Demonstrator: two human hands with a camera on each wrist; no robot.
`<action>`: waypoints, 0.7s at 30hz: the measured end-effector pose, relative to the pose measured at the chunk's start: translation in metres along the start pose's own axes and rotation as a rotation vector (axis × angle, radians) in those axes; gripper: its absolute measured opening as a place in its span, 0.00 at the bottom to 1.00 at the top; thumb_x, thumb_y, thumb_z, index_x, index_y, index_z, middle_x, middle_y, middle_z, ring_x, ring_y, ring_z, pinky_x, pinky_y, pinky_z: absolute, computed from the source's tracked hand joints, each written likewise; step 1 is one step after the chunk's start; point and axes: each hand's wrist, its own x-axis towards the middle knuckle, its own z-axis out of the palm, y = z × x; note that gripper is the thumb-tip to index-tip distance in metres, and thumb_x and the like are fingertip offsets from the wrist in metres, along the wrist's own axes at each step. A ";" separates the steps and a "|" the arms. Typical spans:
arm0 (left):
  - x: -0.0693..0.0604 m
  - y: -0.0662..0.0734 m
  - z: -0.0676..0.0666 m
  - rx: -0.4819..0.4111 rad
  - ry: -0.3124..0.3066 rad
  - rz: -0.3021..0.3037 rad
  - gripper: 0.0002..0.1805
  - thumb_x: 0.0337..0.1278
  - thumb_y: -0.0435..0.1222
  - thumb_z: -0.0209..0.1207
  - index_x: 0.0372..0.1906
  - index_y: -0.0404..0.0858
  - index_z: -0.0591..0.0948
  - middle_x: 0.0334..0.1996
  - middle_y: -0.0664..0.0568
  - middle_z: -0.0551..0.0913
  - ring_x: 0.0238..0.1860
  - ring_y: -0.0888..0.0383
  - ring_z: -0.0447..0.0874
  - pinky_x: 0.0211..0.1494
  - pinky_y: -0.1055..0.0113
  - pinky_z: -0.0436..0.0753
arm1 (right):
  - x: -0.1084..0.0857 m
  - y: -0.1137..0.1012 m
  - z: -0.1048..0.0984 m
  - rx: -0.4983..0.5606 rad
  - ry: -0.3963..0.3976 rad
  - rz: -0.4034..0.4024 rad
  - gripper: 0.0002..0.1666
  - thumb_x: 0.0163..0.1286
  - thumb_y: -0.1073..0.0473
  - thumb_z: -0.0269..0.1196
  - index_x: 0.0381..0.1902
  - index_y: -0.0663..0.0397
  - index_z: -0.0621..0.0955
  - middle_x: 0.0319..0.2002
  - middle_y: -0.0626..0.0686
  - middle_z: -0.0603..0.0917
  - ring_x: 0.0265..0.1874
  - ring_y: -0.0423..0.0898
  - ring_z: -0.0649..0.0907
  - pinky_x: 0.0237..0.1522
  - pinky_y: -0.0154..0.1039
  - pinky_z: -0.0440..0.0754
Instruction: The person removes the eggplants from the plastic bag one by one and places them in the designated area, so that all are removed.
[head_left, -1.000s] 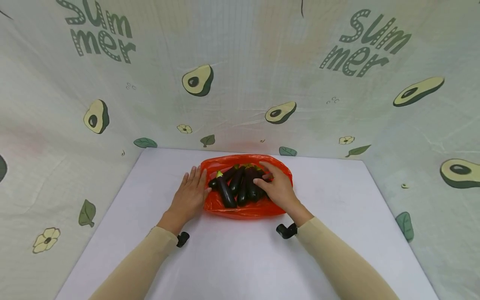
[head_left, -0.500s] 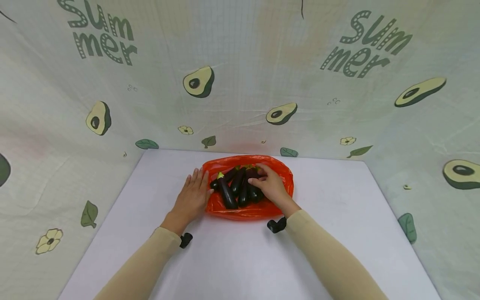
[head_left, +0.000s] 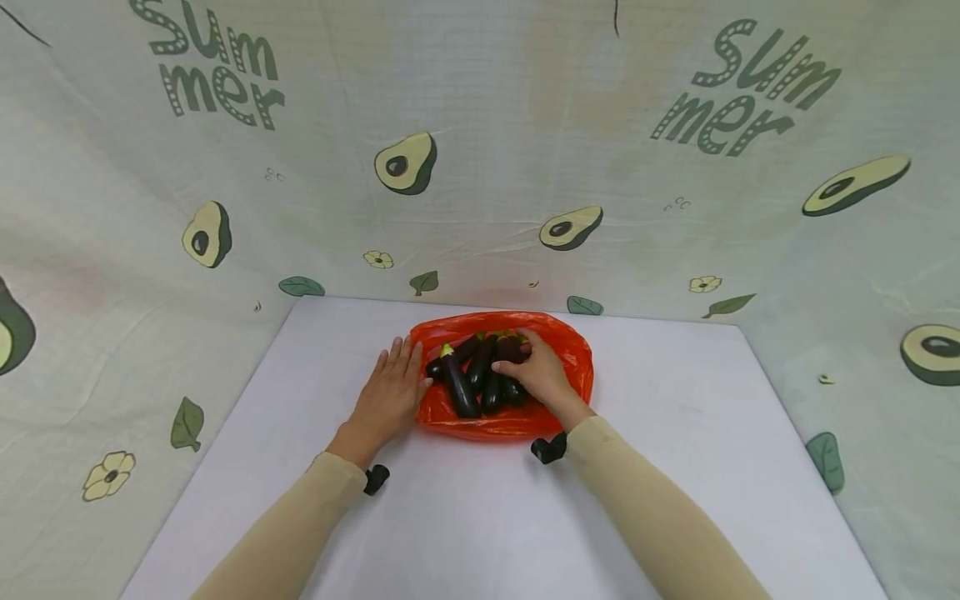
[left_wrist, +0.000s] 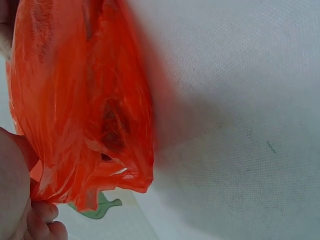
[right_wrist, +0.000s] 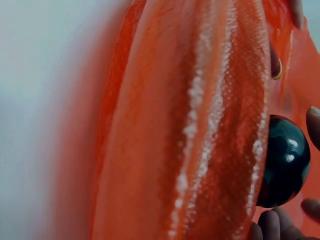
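Note:
A red plastic bag [head_left: 480, 432] lies spread open on the white table, with several dark eggplants [head_left: 460, 386] inside it. My left hand [head_left: 386, 396] lies with extended fingers against the bag's left side; the left wrist view shows part of this hand [left_wrist: 15, 200] beside the crinkled red plastic [left_wrist: 60, 125]. Over the right part of the pile, my right hand [head_left: 547, 375] has its thumb and fingers bent round an eggplant [head_left: 510, 348]. In the right wrist view, a glossy rounded eggplant end [right_wrist: 286, 162] shows past the bag's rim [right_wrist: 200, 125], with fingertips near it.
The white table [head_left: 465, 517] extends in front of the bag and to both sides. Behind and beside it hangs a pale cloth [head_left: 480, 158] printed with avocados, leaves and lettering. A black wrist device [head_left: 550, 448] sits below the right wrist, another [head_left: 377, 479] below the left.
My right hand has moved left over the pile, its thumb and fingers now closer round an eggplant. My left hand stays at the bag's left side. The head view has shifted slightly.

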 end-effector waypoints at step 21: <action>-0.001 0.003 -0.002 -0.009 -0.010 -0.017 0.43 0.81 0.48 0.53 0.84 0.29 0.52 0.85 0.34 0.50 0.85 0.36 0.44 0.86 0.41 0.51 | -0.012 0.000 -0.005 0.107 -0.119 0.001 0.52 0.66 0.61 0.71 0.83 0.49 0.61 0.66 0.61 0.75 0.63 0.60 0.77 0.60 0.59 0.87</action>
